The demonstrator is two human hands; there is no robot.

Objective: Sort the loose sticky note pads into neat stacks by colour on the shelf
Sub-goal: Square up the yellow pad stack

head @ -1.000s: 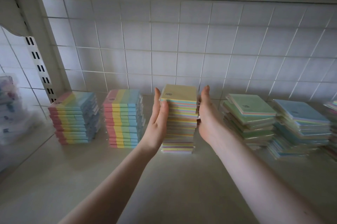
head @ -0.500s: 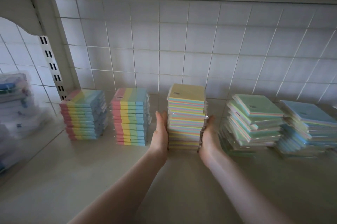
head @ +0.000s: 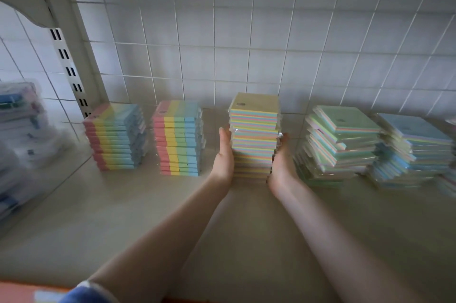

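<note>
A: Nearest the camera, a blue sleeve edge (head: pixel 81 290) at the bottom, then two bare forearms reaching over the shelf (head: pixel 148 204).

B: Hand state?

A: Left hand (head: pixel 223 157) flat against the left face of the yellow-topped stack (head: pixel 254 137), fingers straight and pointing up, palm pressed in. Right hand (head: pixel 281 157) mirrors it on the right face, fingers also roughly straight. Neither curls round a pad; they sandwich the stack between the palms. The stack stands on the shelf, mid-row, nearly square, lower pads slightly offset.

B: Step in hand?

A: Judged: squaring up this stack, pressing the sides flush. It looks close to done.

B: Rest of the row?

A: To the left, two striped stacks, the nearer one (head: pixel 179 139) tidy, the farther one (head: pixel 116 137) also neat. To the right, the green-topped pile (head: pixel 340 144) is fanned and skewed, and the blue-topped pile (head: pixel 412 152) beside it is likewise loose. Behind everything, the white wire grid (head: pixel 246 43). At far left, blurred clear packets (head: pixel 22 130), contents unreadable.

B: Next move?

A: Likely: release, shift right, and square the green-topped pile the same way. It calls for even pressure from both sides; the wrapped pads look slippery and a one-sided push could topple them.
</note>
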